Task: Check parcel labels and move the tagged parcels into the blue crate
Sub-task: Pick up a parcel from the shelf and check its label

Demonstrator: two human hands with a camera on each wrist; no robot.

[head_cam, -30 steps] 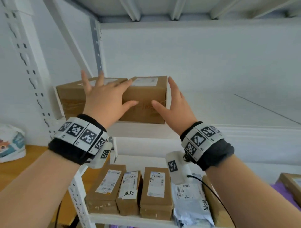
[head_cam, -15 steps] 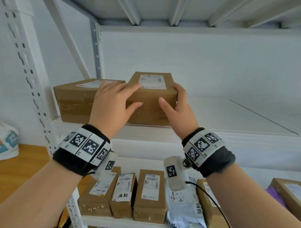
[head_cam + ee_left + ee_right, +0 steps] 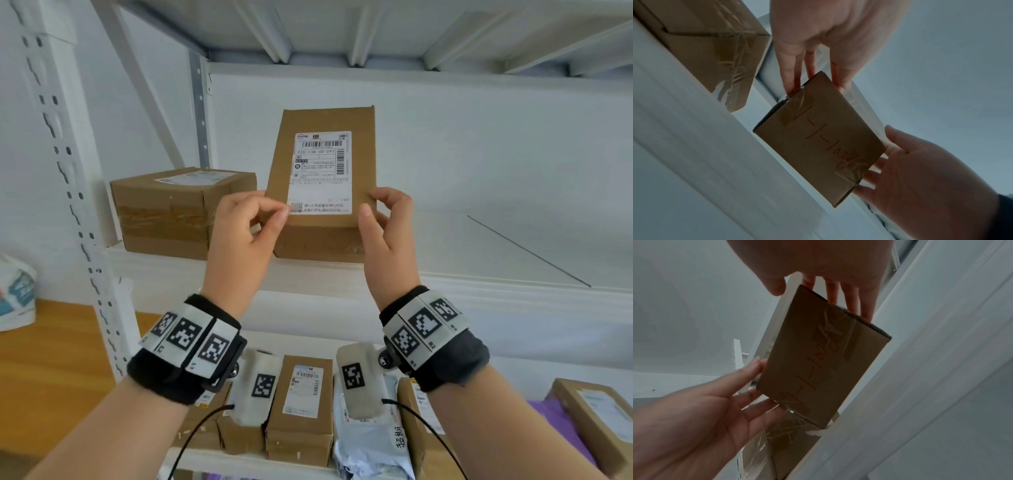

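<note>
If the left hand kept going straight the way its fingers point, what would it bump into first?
The left hand already pinches the brown cardboard parcel with the white label at its lower left corner, so that parcel comes first. Past it there seems to be only the white back wall, though depth is hard to judge.

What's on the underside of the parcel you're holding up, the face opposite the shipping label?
Not visible: the held parcel shows only its label face and taped, hand-marked bottom end. Fingers of both hands reach behind it.

Held parcel (image 3: 320,185) right of shelf box (image 3: 178,209), above lower parcels (image 3: 301,407).
</note>
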